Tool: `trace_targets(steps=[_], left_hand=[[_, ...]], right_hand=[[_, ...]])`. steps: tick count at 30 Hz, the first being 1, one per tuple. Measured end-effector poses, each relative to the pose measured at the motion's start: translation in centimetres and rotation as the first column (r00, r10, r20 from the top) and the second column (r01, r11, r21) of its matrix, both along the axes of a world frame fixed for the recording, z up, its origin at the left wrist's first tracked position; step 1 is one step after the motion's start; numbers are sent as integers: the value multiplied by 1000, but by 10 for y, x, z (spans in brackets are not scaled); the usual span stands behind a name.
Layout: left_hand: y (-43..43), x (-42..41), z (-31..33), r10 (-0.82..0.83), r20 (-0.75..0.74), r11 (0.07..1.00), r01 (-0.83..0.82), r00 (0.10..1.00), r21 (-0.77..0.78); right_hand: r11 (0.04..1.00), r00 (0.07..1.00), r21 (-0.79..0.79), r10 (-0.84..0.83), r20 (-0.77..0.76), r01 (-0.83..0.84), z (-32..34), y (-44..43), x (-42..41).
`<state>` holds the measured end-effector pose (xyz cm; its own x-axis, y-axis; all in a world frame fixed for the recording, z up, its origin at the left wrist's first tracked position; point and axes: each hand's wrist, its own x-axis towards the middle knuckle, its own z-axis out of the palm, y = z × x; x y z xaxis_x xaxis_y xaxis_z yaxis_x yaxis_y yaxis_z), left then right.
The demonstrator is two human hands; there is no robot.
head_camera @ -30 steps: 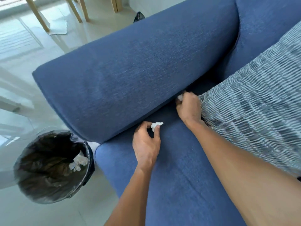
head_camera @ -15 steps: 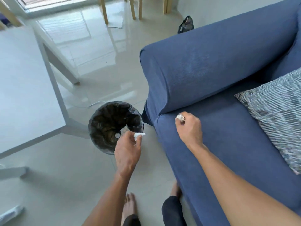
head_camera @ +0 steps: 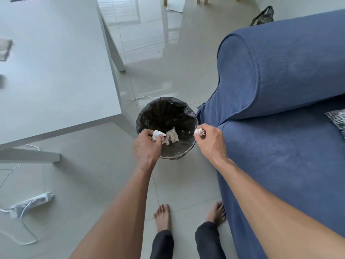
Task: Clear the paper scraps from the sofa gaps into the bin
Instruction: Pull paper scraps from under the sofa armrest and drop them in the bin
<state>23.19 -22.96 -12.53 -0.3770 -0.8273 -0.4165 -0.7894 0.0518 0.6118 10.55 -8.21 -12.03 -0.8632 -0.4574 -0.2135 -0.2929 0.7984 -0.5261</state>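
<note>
A round bin [head_camera: 149, 113] lined with a black bag stands on the floor beside the blue sofa [head_camera: 280, 146]. Crumpled paper scraps [head_camera: 172, 136] lie inside it. My left hand [head_camera: 147, 146] is over the bin's near rim, pinching a white paper scrap [head_camera: 157, 135]. My right hand [head_camera: 211, 141] hovers at the bin's right rim, against the sofa's seat corner, with a small crumpled scrap [head_camera: 199, 132] between its fingertips. The sofa's gaps lie out of sight.
A white table [head_camera: 56, 71] stands to the left, its corner close to the bin. A white power strip [head_camera: 31, 203] and cables lie on the tiled floor at lower left. My bare feet [head_camera: 162, 217] stand just below the bin. A patterned cushion [head_camera: 337, 120] lies on the seat at the right edge.
Both hands left the sofa gap, each carrying a scrap, and now sit over the bin. The view swung left and down from the sofa toward the floor.
</note>
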Motion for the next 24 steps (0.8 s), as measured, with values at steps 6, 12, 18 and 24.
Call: trace_targets(steps=[6,12,18,24], left_hand=[[-14,3,-12,-32,-30,997,34,999,64],[-26,19,-16,-13,3,998,13,1000,67],[-32,24,-12,-93,83,995,90,992,44],[-29,22,-7,-176,97,984,179,980,-25]], right_hand=[[999,998,4,32,49,-32,-5,-20,8],[996,999,74,46,28,-48,-7,-37,6],[995,994,61,68,81,-73,-13,-60,4],[999,990,39,24,139,-30,-22,-58,4]])
